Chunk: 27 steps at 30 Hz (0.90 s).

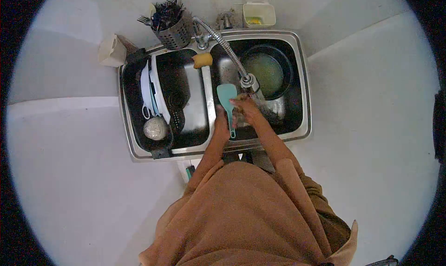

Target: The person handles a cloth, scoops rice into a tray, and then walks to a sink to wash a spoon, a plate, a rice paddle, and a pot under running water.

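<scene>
Over the right basin of the steel sink point(306, 98), my left hand point(222, 122) is wrapped round the handle of a mint-green spatula point(227, 95), whose wide blade points away from me. My right hand point(246, 109) is at the spatula's neck, under the faucet head point(248, 81); its fingers are bent, and what they hold is too small to make out. Water runs from the faucet beside my right hand. A dark round pan point(265, 71) with cloudy yellowish liquid lies at the back right of the same basin.
Plates point(155, 87) and a round whitish object point(155, 128) are in the left basin's rack. A yellow sponge point(202, 60) rests on the divider. Behind the sink stand a metal cutlery holder point(175, 35) and a pale square container point(259, 15). A beige container point(112, 51) is at left.
</scene>
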{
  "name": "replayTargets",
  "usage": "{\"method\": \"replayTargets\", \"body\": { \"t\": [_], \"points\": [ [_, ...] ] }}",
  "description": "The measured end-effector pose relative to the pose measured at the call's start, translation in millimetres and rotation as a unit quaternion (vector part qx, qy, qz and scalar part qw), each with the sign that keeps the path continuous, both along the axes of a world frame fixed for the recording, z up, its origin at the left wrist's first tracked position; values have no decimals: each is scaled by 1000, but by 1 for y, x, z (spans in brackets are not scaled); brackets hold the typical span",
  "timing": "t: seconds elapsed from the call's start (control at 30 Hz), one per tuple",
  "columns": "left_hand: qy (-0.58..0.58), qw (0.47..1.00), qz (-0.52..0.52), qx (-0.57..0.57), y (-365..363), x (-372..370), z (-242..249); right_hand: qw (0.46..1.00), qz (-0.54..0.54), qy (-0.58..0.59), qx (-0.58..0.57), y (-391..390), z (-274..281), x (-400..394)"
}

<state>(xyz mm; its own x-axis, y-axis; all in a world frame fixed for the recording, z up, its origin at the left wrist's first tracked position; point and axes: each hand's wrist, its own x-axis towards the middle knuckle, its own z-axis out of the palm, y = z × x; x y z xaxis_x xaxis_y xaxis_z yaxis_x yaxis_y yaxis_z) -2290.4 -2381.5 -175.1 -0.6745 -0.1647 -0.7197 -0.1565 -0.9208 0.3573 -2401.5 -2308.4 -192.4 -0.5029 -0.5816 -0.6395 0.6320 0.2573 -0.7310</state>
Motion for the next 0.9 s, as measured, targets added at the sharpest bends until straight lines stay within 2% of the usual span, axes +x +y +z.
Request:
{"method": "replayTargets", "body": {
  "t": [0.03, 0.07, 0.13, 0.17, 0.2, 0.3, 0.4, 0.47, 0.6, 0.67, 0.7, 0.8, 0.9],
  "points": [
    [-5, 999, 30, -17, 2, -5, 11, 989, 52, 134, 31, 1, -11, -1],
    [-10, 998, 61, -34, 2, -8, 17, 957, 103, 266, 59, 1, -17, -1],
    [-62, 993, 8, -103, 0, -7, 8, 921, 91, 365, 102, 3, -30, 3],
    [-87, 986, -18, -138, -2, -6, 1, 934, 30, 337, 116, 1, -18, 10],
    [-63, 989, -5, -137, -3, -5, -7, 942, -33, 308, 131, 0, -7, 15],
    [8, 993, 47, -110, 0, -7, -17, 823, 31, 539, 178, 4, 22, 29],
    [41, 991, 123, -33, 9, -15, -21, 720, 89, 677, 124, -2, 40, 30],
    [19, 985, 167, 24, 6, -13, -34, 715, 115, 683, 96, 5, 34, 40],
    [65, 993, 81, -50, -3, -13, -12, 707, 193, 675, 81, 36, 37, 63],
    [61, 992, 87, -69, 7, -15, 4, 740, 121, 657, 82, 27, 23, 53],
    [39, 992, 92, -77, 12, -16, -3, 756, 84, 644, 82, 21, 22, 48],
    [-18, 990, 89, -105, 16, -18, -19, 764, 110, 621, 136, 10, 36, 33],
    [-32, 985, 61, -159, 9, -22, -7, 742, 88, 658, 94, 29, 36, 50]
  ]
}}
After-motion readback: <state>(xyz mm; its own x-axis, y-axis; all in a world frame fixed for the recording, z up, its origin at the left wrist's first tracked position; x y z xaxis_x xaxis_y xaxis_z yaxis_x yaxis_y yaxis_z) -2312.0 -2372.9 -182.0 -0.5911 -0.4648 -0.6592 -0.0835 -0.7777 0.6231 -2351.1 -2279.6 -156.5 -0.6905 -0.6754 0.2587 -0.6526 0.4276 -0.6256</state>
